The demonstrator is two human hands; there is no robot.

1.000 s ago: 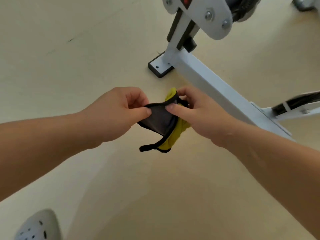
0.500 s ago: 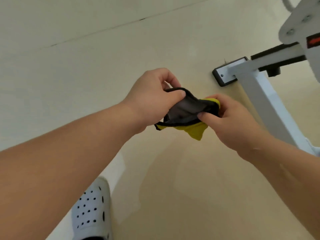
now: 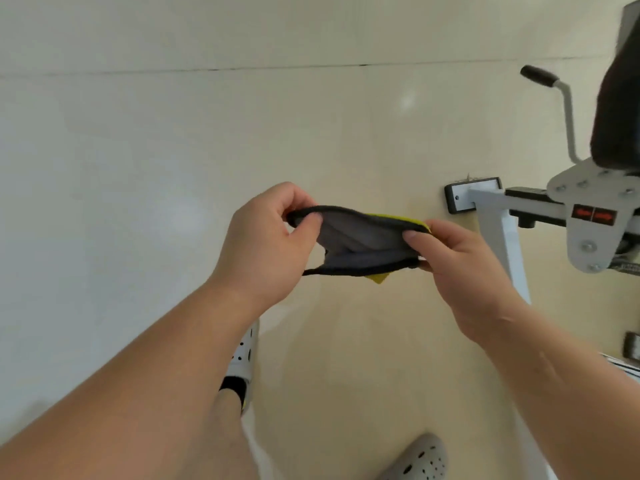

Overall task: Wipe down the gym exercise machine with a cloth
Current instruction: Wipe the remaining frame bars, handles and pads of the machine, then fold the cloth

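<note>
A pale cream floor fills the view, glossy, with a thin dark seam running across it far up.

Nearest the camera, a grey perforated shoe shows at the bottom edge. A second one lies further up, half hidden behind the left forearm, with a black sock at its ankle.

Both bare forearms reach forward over the floor. The left hand pinches the left end of the cloth between thumb and curled fingers. The right hand pinches the right end, its thumb lying on top. The cloth hangs in the air between the hands, stretched sideways and partly folded. Its near face is grey with a black hem, and a yellow face peeks out along the top right edge and at a lower corner. A loose black-hemmed edge trails out below the left hand. The cloth touches nothing but the hands and is clear of the machine.

Beyond the right hand stands the machine, at the right side of the view. Its white square-tube base ends in a black cap on the floor. A grey bolted plate with a red arrow label sits above the base. Further off, a bent white lever with a black grip rises beside a dark pad.
</note>
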